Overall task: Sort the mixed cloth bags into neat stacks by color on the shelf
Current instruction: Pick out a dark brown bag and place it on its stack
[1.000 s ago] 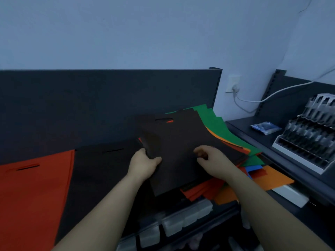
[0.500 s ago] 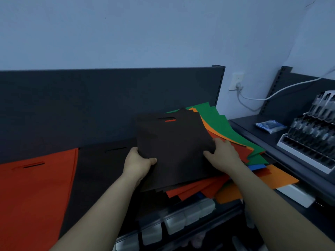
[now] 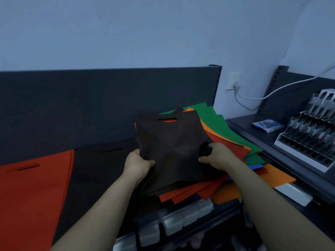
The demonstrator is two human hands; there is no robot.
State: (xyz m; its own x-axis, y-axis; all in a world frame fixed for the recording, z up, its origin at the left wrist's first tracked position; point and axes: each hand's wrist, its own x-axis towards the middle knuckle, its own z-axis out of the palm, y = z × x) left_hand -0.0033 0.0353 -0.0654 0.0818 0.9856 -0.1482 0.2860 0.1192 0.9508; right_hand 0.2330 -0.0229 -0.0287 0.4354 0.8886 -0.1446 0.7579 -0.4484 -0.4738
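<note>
The black bag (image 3: 172, 147) lies on top of the mixed pile (image 3: 233, 145), between my two hands, its handle slot on the far side away from them. My left hand (image 3: 136, 163) grips its left edge, thumb on top. My right hand (image 3: 217, 156) curls on its right part and pinches up a fold of the cloth. To do this step well, I judge I should lift only this one sheet and keep the red one under it from dragging along. Then I should carry it flat to the black stack (image 3: 101, 165) just left of my left hand and square the edges. The red stack (image 3: 32, 187) sits farther left on the shelf (image 3: 90, 105). Half a second ago my right hand lay flatter against the bag's right edge. It has since slid inward and bunched the cloth, and the left hand has kept its hold.
</note>
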